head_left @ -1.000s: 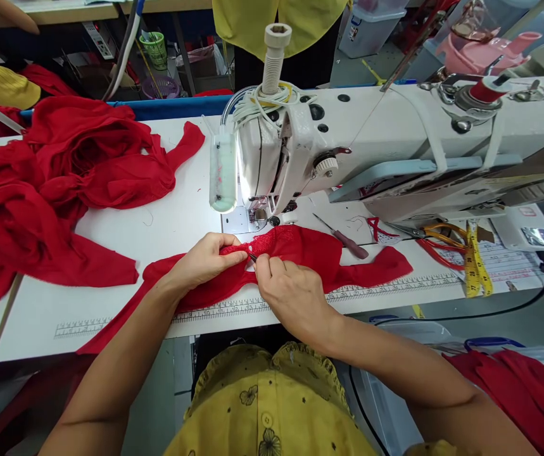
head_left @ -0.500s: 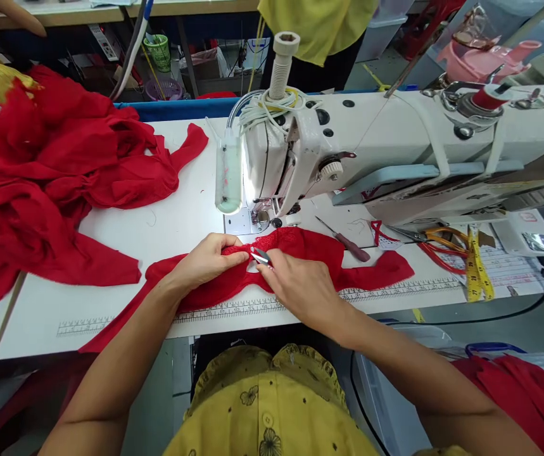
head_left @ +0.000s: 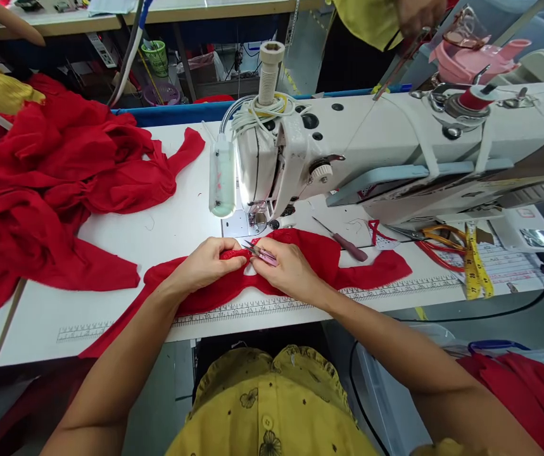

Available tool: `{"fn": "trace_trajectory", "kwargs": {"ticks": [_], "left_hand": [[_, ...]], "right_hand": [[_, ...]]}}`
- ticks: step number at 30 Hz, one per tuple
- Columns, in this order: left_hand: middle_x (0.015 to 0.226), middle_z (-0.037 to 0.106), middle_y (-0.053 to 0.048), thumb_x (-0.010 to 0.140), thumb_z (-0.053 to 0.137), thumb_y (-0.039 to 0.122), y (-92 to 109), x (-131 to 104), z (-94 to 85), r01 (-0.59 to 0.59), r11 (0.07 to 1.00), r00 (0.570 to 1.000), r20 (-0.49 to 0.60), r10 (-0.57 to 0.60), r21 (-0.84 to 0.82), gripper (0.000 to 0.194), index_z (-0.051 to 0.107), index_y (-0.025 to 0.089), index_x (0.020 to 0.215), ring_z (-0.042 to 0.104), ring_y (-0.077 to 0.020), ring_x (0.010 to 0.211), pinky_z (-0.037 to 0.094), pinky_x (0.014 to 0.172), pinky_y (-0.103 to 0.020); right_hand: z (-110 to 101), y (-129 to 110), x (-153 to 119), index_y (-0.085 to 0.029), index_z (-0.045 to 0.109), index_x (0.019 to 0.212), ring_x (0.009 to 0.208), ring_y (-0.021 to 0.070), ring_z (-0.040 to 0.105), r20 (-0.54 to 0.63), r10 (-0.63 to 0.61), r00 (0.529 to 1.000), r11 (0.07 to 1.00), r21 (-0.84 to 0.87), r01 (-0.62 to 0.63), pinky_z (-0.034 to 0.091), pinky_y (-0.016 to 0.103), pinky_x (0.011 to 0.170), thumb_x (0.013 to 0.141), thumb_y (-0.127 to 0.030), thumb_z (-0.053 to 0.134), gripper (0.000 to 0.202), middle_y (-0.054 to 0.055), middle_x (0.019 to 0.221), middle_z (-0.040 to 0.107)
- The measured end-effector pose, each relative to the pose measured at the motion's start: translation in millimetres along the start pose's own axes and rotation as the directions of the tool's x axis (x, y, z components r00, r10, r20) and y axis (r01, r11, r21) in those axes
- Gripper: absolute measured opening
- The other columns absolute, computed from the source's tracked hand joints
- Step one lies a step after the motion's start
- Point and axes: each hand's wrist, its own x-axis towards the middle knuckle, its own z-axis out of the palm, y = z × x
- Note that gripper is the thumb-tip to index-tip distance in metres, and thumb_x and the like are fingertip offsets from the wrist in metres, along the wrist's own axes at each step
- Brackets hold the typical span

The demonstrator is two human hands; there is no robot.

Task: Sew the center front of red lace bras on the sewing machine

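Note:
A red fabric piece (head_left: 224, 290) with a lace part lies along the front of the sewing table, over a printed ruler. My left hand (head_left: 209, 261) pinches its lace edge between thumb and fingers. Closed around small pink thread snips (head_left: 263, 254), my right hand (head_left: 287, 265) holds the blades against the lace, close to the left fingertips. Just behind the hands are the needle area and presser foot of the sewing machine (head_left: 272, 158).
Piled red fabric (head_left: 44, 190) covers the table's left side. A purple-handled awl (head_left: 347, 246), orange scissors (head_left: 442, 240) and a yellow tape measure (head_left: 475, 266) lie to the right. A person in yellow (head_left: 369, 22) stands behind the machine.
My right hand has turned, and the snips now point left with their pink handle showing. The person behind the machine has shifted to the right, and a hand now shows there.

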Motion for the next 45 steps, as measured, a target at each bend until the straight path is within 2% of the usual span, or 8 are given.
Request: {"fn": "trace_trajectory", "kwargs": {"ticks": [9, 14, 22, 26, 31, 37, 41, 45], "left_hand": [[0.065, 0.041, 0.005, 0.079, 0.060, 0.028, -3.4, -0.1, -0.3, -0.003, 0.999, 1.000, -0.015, 0.004, 0.048, 0.016, 0.054, 0.017, 0.069, 0.035, -0.0098, 0.060, 0.028, 0.056, -0.023], [0.078, 0.060, 0.002, 0.080, 0.069, 0.043, -5.4, 1.9, -1.4, 0.018, 0.993, 0.994, -0.112, -0.004, 0.121, 0.027, 0.065, 0.017, 0.088, 0.050, -0.0135, 0.070, 0.037, 0.063, -0.024], [0.076, 0.060, 0.000, 0.083, 0.064, 0.054, -0.8, 0.3, 0.5, 0.095, 0.991, 0.995, 0.001, -0.096, -0.094, 0.038, 0.063, 0.016, 0.086, 0.049, -0.0130, 0.063, 0.036, 0.059, -0.025], [0.079, 0.058, 0.000, 0.090, 0.057, 0.045, -3.1, 2.9, 7.1, -0.064, 0.977, 0.975, -0.197, 0.105, 0.205, 0.028, 0.056, 0.019, 0.080, 0.051, -0.0163, 0.072, 0.040, 0.069, -0.030], [0.093, 0.058, -0.008, 0.094, 0.056, 0.032, -9.1, 7.8, 15.5, -0.030, 0.638, 0.879, -0.283, 0.383, 0.770, 0.018, 0.056, 0.020, 0.081, 0.050, -0.0269, 0.095, 0.040, 0.084, -0.041], [0.118, 0.057, -0.016, 0.094, 0.062, 0.035, 4.1, -3.9, 19.2, 0.035, 0.502, 0.802, -0.324, 0.501, 0.864, 0.024, 0.057, 0.016, 0.108, 0.051, -0.0318, 0.107, 0.046, 0.089, -0.046], [0.108, 0.064, -0.011, 0.102, 0.044, 0.019, -1.7, -16.2, 29.4, -0.167, 0.505, 0.790, -0.191, 0.583, 0.847, 0.016, 0.059, 0.017, 0.103, 0.060, -0.0238, 0.101, 0.052, 0.088, -0.038], [0.129, 0.061, -0.014, 0.102, 0.043, 0.018, -28.9, -18.7, 38.0, -0.315, 0.493, 0.787, -0.067, 0.613, 0.811, 0.022, 0.060, 0.017, 0.117, 0.054, -0.0266, 0.128, 0.047, 0.110, -0.046]], "right_hand": [[3.6, 4.5, 1.3, -0.022, 0.040, 0.067, 0.055, 0.0102, 0.036, -0.028, -0.034, 0.999, 0.999, 0.031, 0.035, 0.022, 0.026, 0.055, 0.080, -0.021, 0.055, 0.020, -0.007, 0.056, 0.038], [-1.2, 13.0, 3.1, -0.021, 0.059, 0.083, 0.063, 0.0111, 0.048, -0.055, -0.034, 0.998, 0.972, 0.229, 0.046, 0.033, 0.024, 0.059, 0.085, -0.028, 0.061, 0.008, -0.004, 0.071, 0.058], [-1.6, 15.4, 2.5, -0.020, 0.056, 0.077, 0.059, 0.0109, 0.039, -0.097, -0.053, 0.994, 0.955, 0.284, 0.079, 0.030, 0.025, 0.056, 0.093, -0.037, 0.055, 0.023, -0.005, 0.064, 0.045], [-2.1, 16.5, -0.9, -0.021, 0.054, 0.077, 0.060, 0.0114, 0.041, -0.107, -0.041, 0.993, 0.970, 0.235, 0.065, 0.031, 0.025, 0.057, 0.095, -0.039, 0.052, 0.026, -0.004, 0.066, 0.048], [-17.8, 16.9, -14.0, -0.022, 0.057, 0.087, 0.069, 0.0152, 0.056, -0.010, -0.019, 1.000, 0.999, 0.046, 0.019, 0.039, 0.026, 0.066, 0.100, -0.034, 0.044, 0.022, -0.001, 0.077, 0.062], [-32.6, 11.3, -13.7, -0.020, 0.063, 0.098, 0.092, 0.0199, 0.062, -0.031, -0.195, 0.980, 0.974, -0.124, 0.190, 0.047, 0.031, 0.080, 0.099, -0.021, 0.043, 0.020, 0.007, 0.099, 0.066], [-24.6, 17.3, -2.4, -0.021, 0.069, 0.101, 0.097, 0.0196, 0.062, -0.084, -0.354, 0.932, 0.930, -0.140, 0.340, 0.050, 0.032, 0.084, 0.092, -0.010, 0.049, 0.024, 0.006, 0.105, 0.070], [-17.8, 33.6, 3.0, -0.020, 0.071, 0.107, 0.112, 0.0235, 0.060, 0.019, -0.466, 0.884, 0.848, -0.274, 0.453, 0.053, 0.037, 0.092, 0.090, -0.009, 0.053, 0.027, 0.006, 0.119, 0.071]]}}
